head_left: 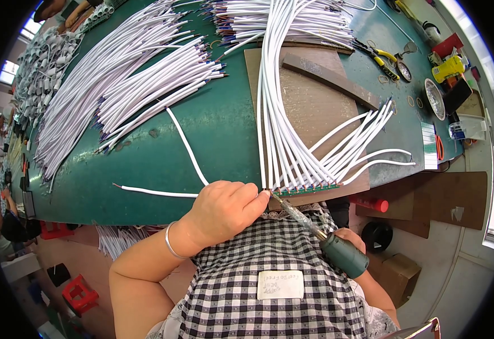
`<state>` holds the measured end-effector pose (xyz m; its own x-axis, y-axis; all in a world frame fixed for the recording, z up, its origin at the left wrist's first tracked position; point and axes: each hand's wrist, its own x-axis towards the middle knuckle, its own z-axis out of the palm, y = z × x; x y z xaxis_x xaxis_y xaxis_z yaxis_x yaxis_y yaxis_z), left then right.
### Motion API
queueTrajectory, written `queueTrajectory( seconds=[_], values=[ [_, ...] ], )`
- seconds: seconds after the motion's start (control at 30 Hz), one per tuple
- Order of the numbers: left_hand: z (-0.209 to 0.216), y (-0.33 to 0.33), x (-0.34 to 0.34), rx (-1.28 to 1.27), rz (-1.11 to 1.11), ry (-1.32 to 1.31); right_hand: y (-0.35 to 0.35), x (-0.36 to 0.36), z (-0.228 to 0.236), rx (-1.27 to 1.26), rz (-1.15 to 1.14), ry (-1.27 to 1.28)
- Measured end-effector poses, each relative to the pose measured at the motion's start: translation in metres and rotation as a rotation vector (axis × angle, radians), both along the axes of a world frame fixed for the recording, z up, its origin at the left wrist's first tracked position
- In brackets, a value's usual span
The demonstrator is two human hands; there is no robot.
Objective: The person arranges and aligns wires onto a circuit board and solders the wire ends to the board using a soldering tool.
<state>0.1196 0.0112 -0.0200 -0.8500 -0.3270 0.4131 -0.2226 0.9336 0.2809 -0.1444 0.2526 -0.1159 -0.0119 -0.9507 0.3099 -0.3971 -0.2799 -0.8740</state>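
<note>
A green circuit-board strip (pixel 326 188) lies at the table's near edge, with a row of white cables (pixel 283 121) joined along it by their bared ends. My left hand (pixel 224 210) is closed at the strip's left end, thumb and finger pinching a white cable (pixel 186 138) that passes under the palm. What exactly sits between the fingertips is partly hidden. My right hand (pixel 353 242) grips a soldering iron (pixel 345 255) by its dark green handle, and the iron's tip touches down beside my left fingertips at the strip.
Under the work lies a brown board (pixel 320 124) with a dark metal bar (pixel 331 81) across it. Bundles of white cables (pixel 156 93) cover the table's left and far side. Yellow-handled pliers (pixel 385 59), a yellow bottle (pixel 448 68) and a metal bowl (pixel 434 99) stand at the right.
</note>
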Motion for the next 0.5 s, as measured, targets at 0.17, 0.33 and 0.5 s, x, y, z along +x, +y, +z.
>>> queueTrajectory(
  seconds=[0.17, 0.33, 0.5],
  values=[
    [0.001, 0.001, 0.0, -0.005, 0.003, -0.005, 0.003, -0.005, -0.007, -0.054, 0.05, 0.005],
    [0.0, 0.001, 0.0, -0.008, 0.009, -0.01, -0.013, 0.007, 0.026, -0.027, 0.016, 0.021],
    [0.002, 0.0, -0.001, 0.003, 0.004, -0.022, -0.012, 0.013, 0.047, 0.035, -0.094, 0.005]
  ],
)
